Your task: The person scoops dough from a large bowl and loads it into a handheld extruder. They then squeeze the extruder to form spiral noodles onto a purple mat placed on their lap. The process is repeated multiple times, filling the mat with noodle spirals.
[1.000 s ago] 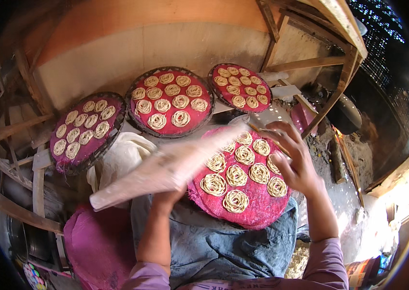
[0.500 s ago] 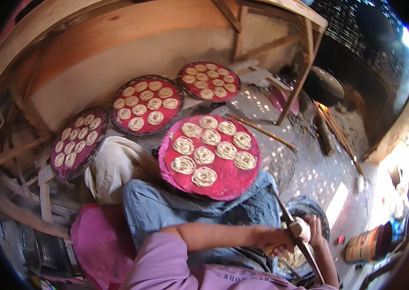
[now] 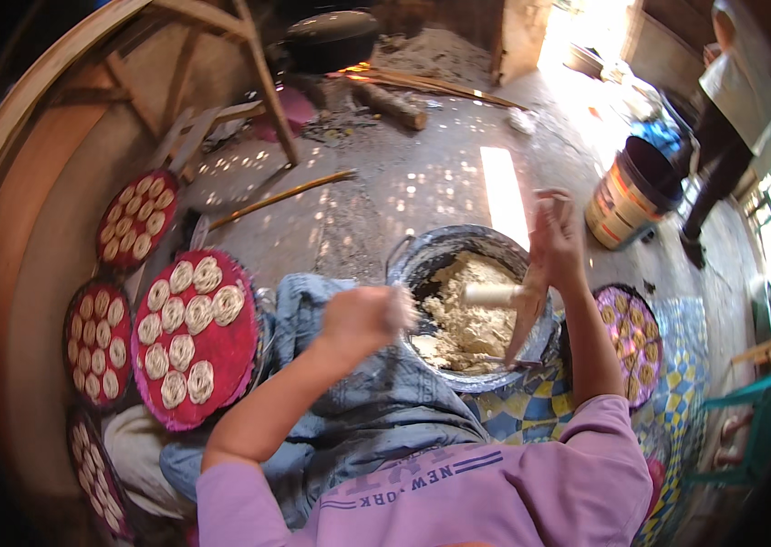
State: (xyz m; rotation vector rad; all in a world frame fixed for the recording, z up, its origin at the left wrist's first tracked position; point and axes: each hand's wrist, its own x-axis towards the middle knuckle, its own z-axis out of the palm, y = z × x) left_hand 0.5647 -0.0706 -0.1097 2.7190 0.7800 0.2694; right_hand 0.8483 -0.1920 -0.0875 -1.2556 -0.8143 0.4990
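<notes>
My left hand [image 3: 356, 321] is raised above my lap at the left of a metal pot [image 3: 399, 269]. Its fingers are curled closed and smeared by motion, with something pale and blurred at their tips. In the pot lies crumbly, pale dough [image 3: 472, 319]. My right hand [image 3: 557, 242], dusted with white, grips a wooden hand press [image 3: 528, 314] over the pot's right side. A white tube [image 3: 490, 294] juts leftward from the press above the dough. Left of my knee, a round red tray [image 3: 238, 351] carries several coiled dough rosettes [image 3: 197, 314].
More rosette trays [image 3: 84, 310] line the left wall. A stick [image 3: 285, 196] lies on the floor. Far off, a black pan [image 3: 331, 41] sits over a burning fire [image 3: 358, 68]. At right are a bucket [image 3: 622, 205], another tray [image 3: 645, 342] and a standing person [image 3: 723, 118].
My view has swung right, showing the whole pot. My left hand has come off the press and moved left. The press stays in my right hand, its tube now pointing sideways.
</notes>
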